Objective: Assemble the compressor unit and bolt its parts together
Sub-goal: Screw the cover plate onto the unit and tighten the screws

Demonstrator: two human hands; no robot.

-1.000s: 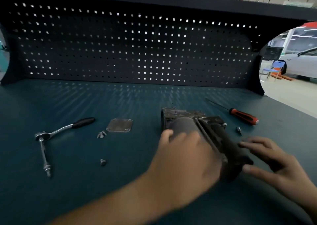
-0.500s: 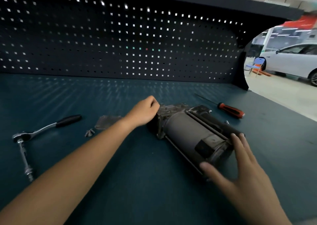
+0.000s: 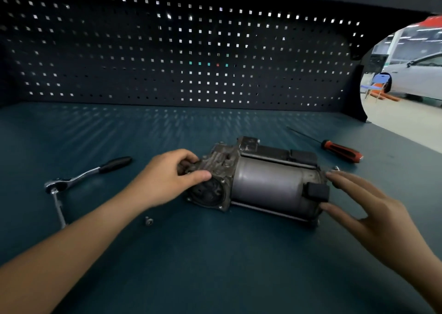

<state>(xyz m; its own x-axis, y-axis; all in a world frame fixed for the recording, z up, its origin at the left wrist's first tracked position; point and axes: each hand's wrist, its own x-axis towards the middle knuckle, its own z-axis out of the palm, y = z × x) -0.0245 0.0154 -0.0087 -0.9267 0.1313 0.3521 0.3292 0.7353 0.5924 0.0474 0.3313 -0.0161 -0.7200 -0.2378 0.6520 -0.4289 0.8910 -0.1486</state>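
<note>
Your compressor unit [image 3: 260, 182] lies on its side mid-worktop [image 3: 215, 266], cast head toward 9 o'clock, where your left hand [image 3: 167, 177] has its grip curled around it, while your right hand [image 3: 366, 208], grip released with fingers straight, sits at the motor end at 3 o'clock, the ratchet [image 3: 79, 177] off at 9 and the screwdriver [image 3: 342, 151] at 2.

Matte teal bench top [image 3: 215, 266], pale light streaks on its far side. Black pegboard back panel [image 3: 167, 50]: even grid of small square holes, mostly white, a few teal, one red. Grey cylindrical metal compressor unit [image 3: 267, 184], left end grimy brown-grey, black plug block [image 3: 315, 191] at right. Chrome ratchet wrench [image 3: 88, 172] with black grip, left. Orange-red and black screwdriver [image 3: 342, 151], far right. White car [image 3: 418, 79], blue chair [image 3: 378, 81].
</note>
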